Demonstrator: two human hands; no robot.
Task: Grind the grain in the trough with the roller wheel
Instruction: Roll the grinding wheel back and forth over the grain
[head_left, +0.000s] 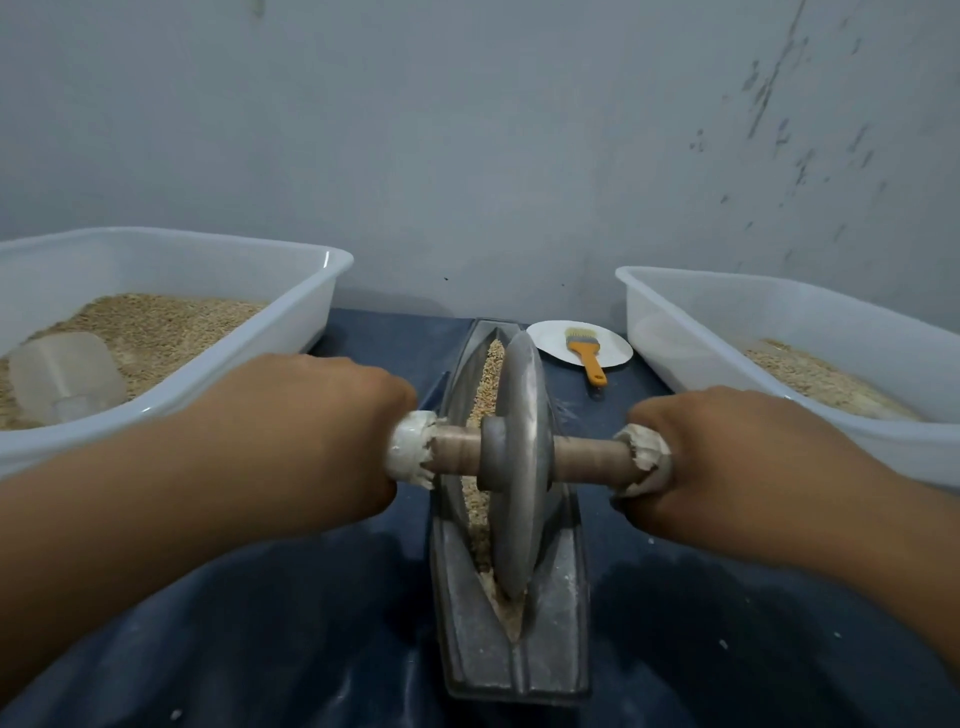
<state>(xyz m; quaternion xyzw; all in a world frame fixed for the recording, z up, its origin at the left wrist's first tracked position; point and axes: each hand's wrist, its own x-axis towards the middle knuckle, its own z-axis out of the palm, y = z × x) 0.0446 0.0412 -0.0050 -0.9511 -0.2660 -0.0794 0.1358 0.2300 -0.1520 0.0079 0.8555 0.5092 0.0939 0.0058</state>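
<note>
Metal trough (511, 649) lengthwise on the dark blue worktop (260, 649), narrow end toward the wall. Roller wheel (519, 467) upright in the groove, rim seated near the middle to near part of the channel. Grain (480, 514) along the groove on the wheel's left side and beyond it toward the far end; finer, paler material at the near tip, possibly ground meal, though dim light prevents certainty.

Wooden axle (587, 460) through the wheel hub, both ends wrapped in whitish tape. Left hand (332, 431) wrapped around the left taped end, fingers curled under and gripping. Right hand (711, 457) wrapped around the right taped end, fingers likewise curled in a firm grip. Both forearms extended from the near edge.

Left white tub (291, 322) holding whole grain and a translucent scoop (67, 376). Right white tub (675, 332) holding a shallower layer of grain. White plate (550, 343) behind the trough, with an orange-handled brush (587, 358) lying across it, handle overhanging the rim.
</note>
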